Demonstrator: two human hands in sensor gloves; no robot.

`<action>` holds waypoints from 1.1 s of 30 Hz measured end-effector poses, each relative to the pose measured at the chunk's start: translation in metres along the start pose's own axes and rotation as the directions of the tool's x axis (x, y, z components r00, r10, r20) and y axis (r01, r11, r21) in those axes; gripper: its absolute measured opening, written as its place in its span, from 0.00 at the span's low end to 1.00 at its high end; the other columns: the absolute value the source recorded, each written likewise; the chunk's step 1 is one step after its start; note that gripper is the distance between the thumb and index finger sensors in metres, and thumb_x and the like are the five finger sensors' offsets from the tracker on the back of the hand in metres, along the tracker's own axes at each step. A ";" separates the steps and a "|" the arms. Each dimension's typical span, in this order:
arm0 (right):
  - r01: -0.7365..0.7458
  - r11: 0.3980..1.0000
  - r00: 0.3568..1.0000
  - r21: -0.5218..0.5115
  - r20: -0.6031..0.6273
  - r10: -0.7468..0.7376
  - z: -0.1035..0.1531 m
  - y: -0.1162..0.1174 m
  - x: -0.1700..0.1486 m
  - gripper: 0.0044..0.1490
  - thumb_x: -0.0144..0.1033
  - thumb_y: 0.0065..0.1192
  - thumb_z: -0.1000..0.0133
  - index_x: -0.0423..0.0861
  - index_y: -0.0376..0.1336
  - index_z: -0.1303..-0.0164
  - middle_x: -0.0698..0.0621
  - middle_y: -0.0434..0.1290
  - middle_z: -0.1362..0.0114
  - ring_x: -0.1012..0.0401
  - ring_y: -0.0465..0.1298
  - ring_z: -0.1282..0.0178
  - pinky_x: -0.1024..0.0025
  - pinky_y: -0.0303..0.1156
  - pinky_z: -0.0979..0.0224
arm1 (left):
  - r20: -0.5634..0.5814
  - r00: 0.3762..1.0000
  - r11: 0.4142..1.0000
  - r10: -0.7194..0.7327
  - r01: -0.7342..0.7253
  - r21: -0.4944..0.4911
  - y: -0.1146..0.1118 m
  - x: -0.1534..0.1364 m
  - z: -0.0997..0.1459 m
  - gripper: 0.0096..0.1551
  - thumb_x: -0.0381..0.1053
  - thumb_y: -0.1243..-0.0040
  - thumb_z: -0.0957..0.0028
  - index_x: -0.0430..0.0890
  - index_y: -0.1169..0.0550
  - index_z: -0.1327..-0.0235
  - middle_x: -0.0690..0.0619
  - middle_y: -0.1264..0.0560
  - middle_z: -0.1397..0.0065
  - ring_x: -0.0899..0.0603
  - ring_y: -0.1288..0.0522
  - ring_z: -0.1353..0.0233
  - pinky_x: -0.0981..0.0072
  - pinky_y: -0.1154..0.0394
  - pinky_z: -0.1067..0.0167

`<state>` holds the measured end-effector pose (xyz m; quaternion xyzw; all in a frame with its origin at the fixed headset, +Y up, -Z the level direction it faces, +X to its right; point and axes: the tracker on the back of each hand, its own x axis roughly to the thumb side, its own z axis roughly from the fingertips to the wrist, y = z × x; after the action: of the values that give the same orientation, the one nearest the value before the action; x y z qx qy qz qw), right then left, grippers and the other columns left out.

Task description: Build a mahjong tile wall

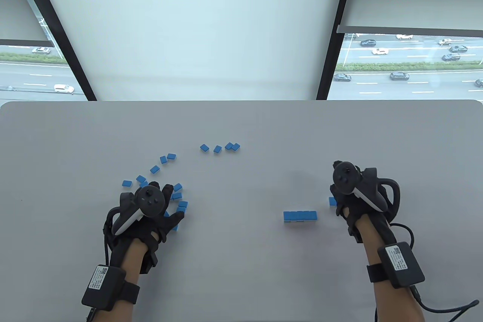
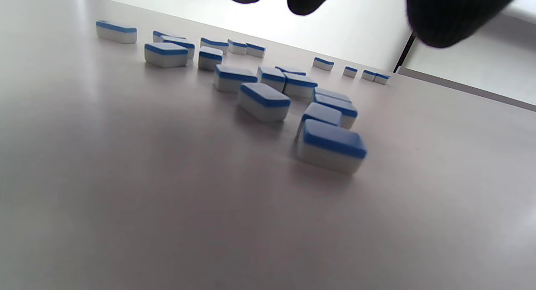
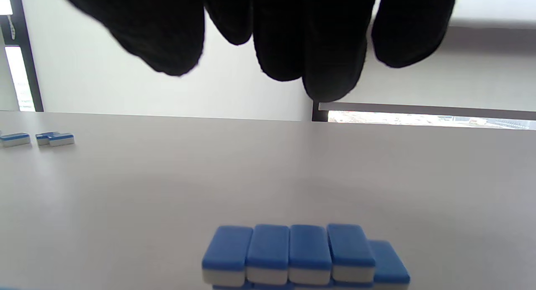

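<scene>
Your left hand [image 1: 145,210] hovers low over the near end of a loose scatter of blue-backed, white-bodied mahjong tiles [image 2: 264,101] on the left of the pale grey desk [image 1: 241,269], its gloved fingers [image 2: 452,14] relaxed and holding nothing; in the left wrist view they hang clear above the tiles. Four more loose tiles [image 1: 220,147] lie farther back, near the middle of the desk. Your right hand [image 1: 354,193] is on the right side, fingers [image 3: 331,43] hanging loosely with nothing in them, above and just right of a short straight row of blue tiles [image 1: 300,216]. In the right wrist view that row is four tiles wide and stacked two high, with one more tile [image 3: 387,260] touching its right end.
</scene>
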<state>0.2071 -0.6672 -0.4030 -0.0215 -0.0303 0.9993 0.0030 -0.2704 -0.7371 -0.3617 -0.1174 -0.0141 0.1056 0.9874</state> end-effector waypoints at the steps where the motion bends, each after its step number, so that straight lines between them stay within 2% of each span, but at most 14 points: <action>1: 0.004 1.000 1.000 0.000 0.009 -0.004 -0.007 -0.006 0.010 0.44 0.50 0.67 0.53 0.55 0.53 0.26 0.52 0.66 0.27 0.49 0.76 0.34 0.47 0.70 0.31 | 0.002 1.000 1.000 -0.001 0.001 0.002 0.000 0.000 0.000 0.52 0.76 0.48 0.56 0.59 0.46 0.19 0.49 0.53 0.13 0.30 0.54 0.17 0.22 0.58 0.31; 7: 0.049 0.998 0.999 0.031 0.011 -0.049 -0.049 -0.031 0.076 0.45 0.51 0.68 0.53 0.57 0.53 0.26 0.54 0.65 0.25 0.50 0.75 0.31 0.48 0.69 0.28 | 0.008 1.000 1.000 0.003 -0.003 0.008 0.000 0.001 -0.001 0.52 0.76 0.48 0.57 0.59 0.46 0.19 0.49 0.52 0.13 0.30 0.54 0.17 0.22 0.58 0.30; 12: 0.028 0.997 0.999 0.077 0.028 -0.030 -0.084 -0.026 0.130 0.45 0.52 0.67 0.53 0.59 0.52 0.26 0.55 0.65 0.25 0.51 0.74 0.30 0.49 0.68 0.26 | 0.007 1.000 1.000 0.012 -0.012 0.011 0.000 -0.001 0.000 0.52 0.76 0.48 0.56 0.59 0.46 0.19 0.49 0.52 0.13 0.30 0.54 0.17 0.22 0.58 0.30; 17: -0.021 0.989 0.999 0.143 0.039 0.016 -0.113 -0.001 0.178 0.44 0.54 0.68 0.54 0.59 0.54 0.27 0.56 0.66 0.25 0.52 0.74 0.29 0.49 0.68 0.25 | 0.005 1.000 1.000 0.011 -0.011 0.011 0.000 -0.001 0.000 0.52 0.76 0.48 0.56 0.59 0.46 0.19 0.49 0.52 0.13 0.30 0.54 0.17 0.22 0.58 0.31; 22: -0.011 0.965 1.000 0.260 0.007 0.010 -0.139 0.042 0.214 0.44 0.55 0.69 0.54 0.58 0.56 0.28 0.57 0.67 0.26 0.52 0.75 0.30 0.50 0.68 0.25 | -0.005 1.000 1.000 0.009 -0.009 0.006 -0.001 -0.002 0.000 0.52 0.76 0.48 0.57 0.59 0.46 0.19 0.49 0.52 0.13 0.30 0.54 0.17 0.22 0.58 0.31; 27: -0.039 0.945 0.998 0.325 -0.024 0.050 -0.155 0.078 0.233 0.46 0.57 0.69 0.55 0.59 0.55 0.27 0.57 0.69 0.28 0.53 0.77 0.34 0.52 0.70 0.28 | -0.012 1.000 1.000 0.008 -0.008 0.008 0.000 -0.004 0.001 0.52 0.76 0.48 0.56 0.59 0.46 0.19 0.49 0.53 0.13 0.30 0.54 0.17 0.22 0.58 0.31; 30: -0.056 0.948 0.996 0.312 -0.051 0.076 -0.159 0.088 0.240 0.48 0.58 0.69 0.56 0.59 0.54 0.26 0.57 0.68 0.30 0.53 0.76 0.37 0.52 0.70 0.28 | -0.020 1.000 1.000 0.001 -0.001 -0.001 0.000 -0.004 0.001 0.52 0.76 0.48 0.56 0.59 0.46 0.18 0.49 0.53 0.13 0.29 0.54 0.17 0.22 0.58 0.31; 33: -0.097 0.953 0.991 0.287 -0.056 0.118 -0.162 0.092 0.243 0.42 0.57 0.67 0.55 0.60 0.57 0.30 0.59 0.69 0.32 0.55 0.77 0.40 0.54 0.70 0.28 | -0.023 1.000 1.000 0.000 0.000 -0.004 0.000 -0.004 0.001 0.52 0.76 0.48 0.56 0.59 0.46 0.19 0.49 0.53 0.13 0.29 0.54 0.17 0.22 0.58 0.31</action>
<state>-0.0295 -0.7475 -0.5805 -0.0588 0.1145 0.9905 -0.0474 -0.2740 -0.7377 -0.3607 -0.1203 -0.0031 0.1043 0.9872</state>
